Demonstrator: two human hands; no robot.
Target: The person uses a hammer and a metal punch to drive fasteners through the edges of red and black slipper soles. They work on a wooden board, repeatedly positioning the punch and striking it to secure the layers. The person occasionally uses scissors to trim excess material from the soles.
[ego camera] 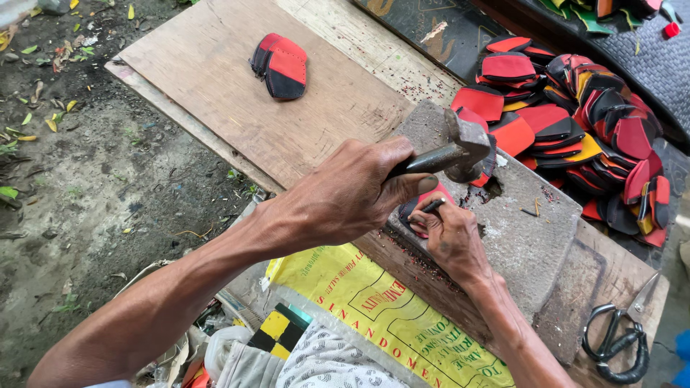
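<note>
My left hand (345,194) grips the handle of a metal hammer (466,147), whose head hangs just above the other hand. My right hand (449,233) pinches a thin dark punch (433,206) upright on a red and black leather piece (411,210). That piece lies at the near edge of a grey stone slab (535,230). A big pile of red, black and yellow cut pieces (575,115) lies beyond the slab.
A wooden board (230,108) carries a small stack of red and black pieces (282,66) at its far end. Black scissors (619,346) lie at the right. A yellow printed sack (374,309) covers my lap. Dirt ground with leaves is on the left.
</note>
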